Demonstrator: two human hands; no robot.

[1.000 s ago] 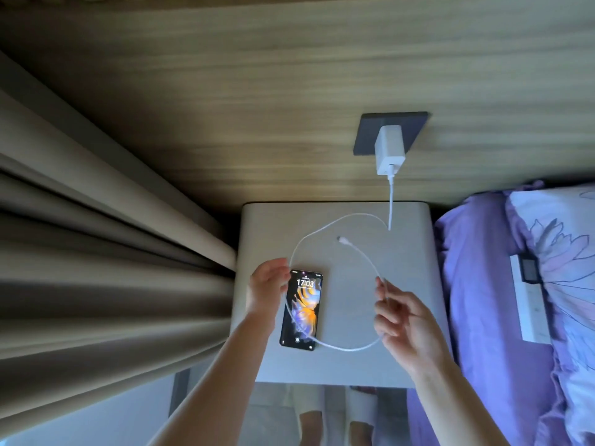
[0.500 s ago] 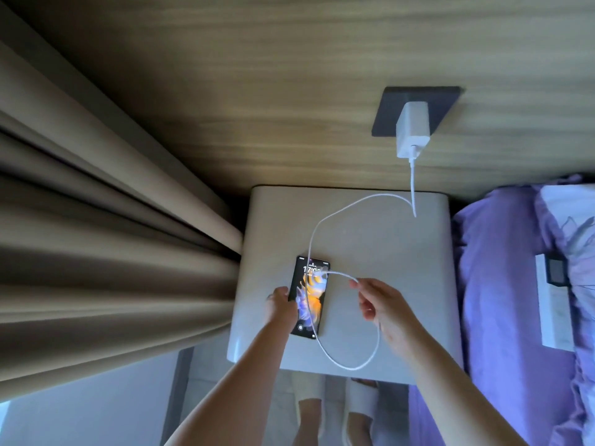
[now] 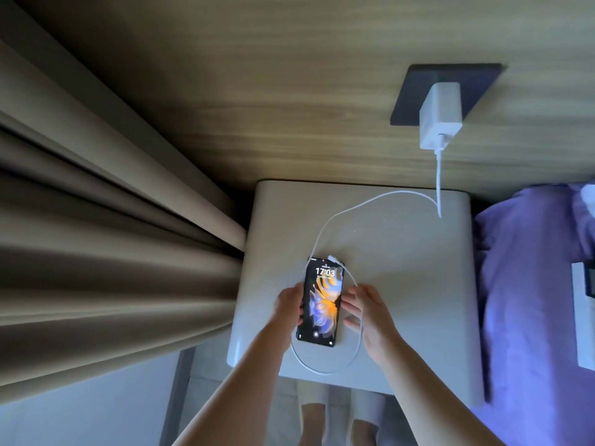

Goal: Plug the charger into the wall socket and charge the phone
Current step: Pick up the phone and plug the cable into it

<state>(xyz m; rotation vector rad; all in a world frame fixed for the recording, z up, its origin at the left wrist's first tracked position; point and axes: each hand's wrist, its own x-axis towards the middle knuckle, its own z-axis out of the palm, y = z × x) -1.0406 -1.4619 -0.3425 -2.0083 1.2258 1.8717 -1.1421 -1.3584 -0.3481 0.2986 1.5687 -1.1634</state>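
A black phone (image 3: pixel 322 300) with a lit screen reading 17:03 lies face up on the pale nightstand (image 3: pixel 402 252). My left hand (image 3: pixel 288 305) grips its left edge. My right hand (image 3: pixel 368 313) is at the phone's right edge with its fingers apart, and the white cable (image 3: pixel 360 207) runs across it. The cable's loose connector (image 3: pixel 333 259) rests on the phone's far end. The white charger (image 3: pixel 439 119) sits plugged into the dark wall socket (image 3: pixel 450 78). From it the cable hangs down, crosses the nightstand and loops around the phone's near end.
Beige curtains (image 3: pixel 112 252) hang close on the left of the nightstand. A bed with purple bedding (image 3: pixel 528 284) is on the right. The wall is a wood panel (image 3: pixel 289 91). My feet (image 3: pixel 338 416) stand on the floor below the nightstand's front edge.
My right hand let the connector end drop onto the phone's top and moved down to the phone's right edge. My left hand stayed on the phone's left side. The camera moved closer.
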